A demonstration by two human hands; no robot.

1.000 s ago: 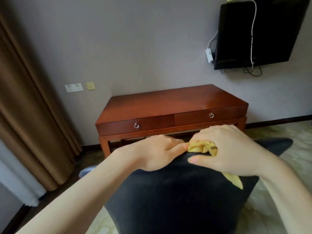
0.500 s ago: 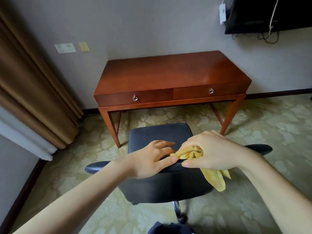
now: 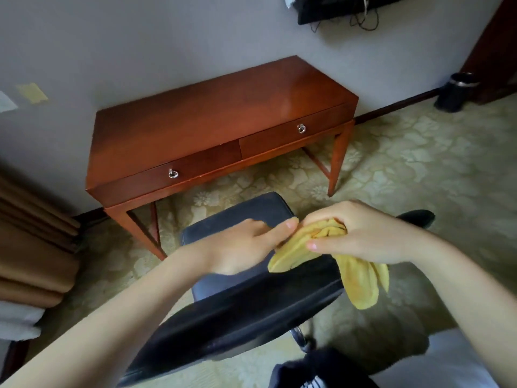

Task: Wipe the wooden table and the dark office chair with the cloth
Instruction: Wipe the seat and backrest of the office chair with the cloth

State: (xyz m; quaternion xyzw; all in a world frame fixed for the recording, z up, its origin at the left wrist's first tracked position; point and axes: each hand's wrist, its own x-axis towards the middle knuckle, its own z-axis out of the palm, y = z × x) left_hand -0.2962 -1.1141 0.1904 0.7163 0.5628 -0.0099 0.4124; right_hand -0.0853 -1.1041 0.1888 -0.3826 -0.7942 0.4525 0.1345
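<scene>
Light: soft, even, moderately bright daylight.
Glare: pale sheen across the tabletop.
Shadows: diffuse, on the carpet beneath the chair.
Blur: slight motion smear throughout.
Edges: wide-angle bending.

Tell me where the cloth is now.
Head view, right of centre: the right hand grips the yellow cloth over the dark office chair, left hand touching it.

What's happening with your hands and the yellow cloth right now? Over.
Right hand grips yellow cloth. Left hand thumb touches it, above dark chair. Wooden table beyond, untouched. Nothing blocking.
</scene>
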